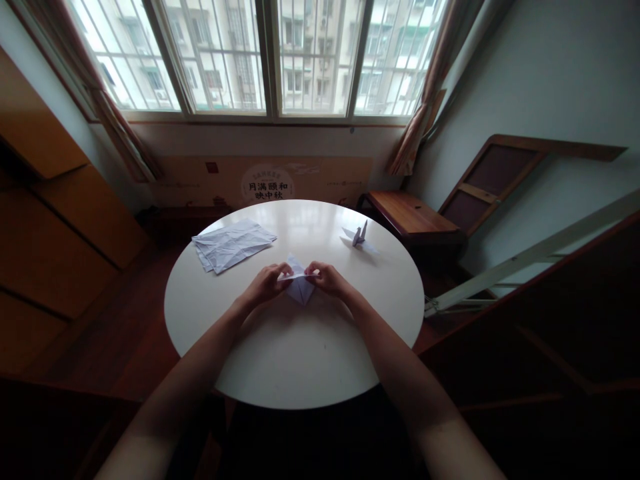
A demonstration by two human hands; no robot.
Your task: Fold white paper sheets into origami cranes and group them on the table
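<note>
A folded sheet of white paper (301, 291) lies on the round white table (295, 360), creased into a pointed diamond shape. My left hand (270, 281) pinches its left side, and my right hand (325, 277) pinches the right side. Between the two hands a flap of the paper stands raised, with one tip pointing away from me and another toward me. Fingertips partly cover the paper's edges.
Creased paper sheets (233, 245) lie in a loose stack at the table's back left. An origami crane (359, 235) stands at the back right. Beyond the table are a low wooden bench (407, 213), a long printed box (190, 183) and a barred window (315, 60).
</note>
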